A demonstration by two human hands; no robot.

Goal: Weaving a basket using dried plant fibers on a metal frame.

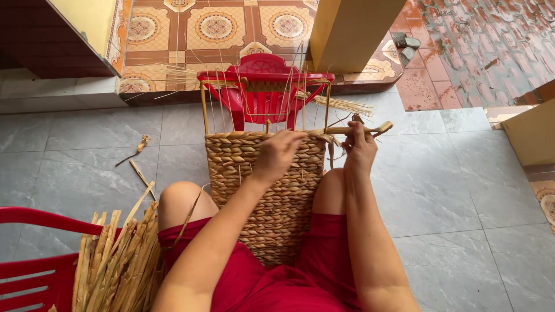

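A half-woven straw basket [272, 190] on a wire frame rests between my knees, its top leaning against a red plastic chair [263, 86]. My left hand [278, 155] presses on the basket's upper woven edge, fingers curled over the braid. My right hand [359, 149] sits at the basket's right corner, gripping a thick twisted straw strand [370, 129] that runs out sideways from the top row. Thin upright stakes rise from the weave toward the chair.
A bundle of dry straw strips [118, 260] lies on a red chair [29, 254] at my lower left. Loose straw scraps [139, 156] lie on the grey tiled floor. A yellow pillar [347, 29] and patterned raised tiles stand behind; sandals [407, 46] lie at the far right.
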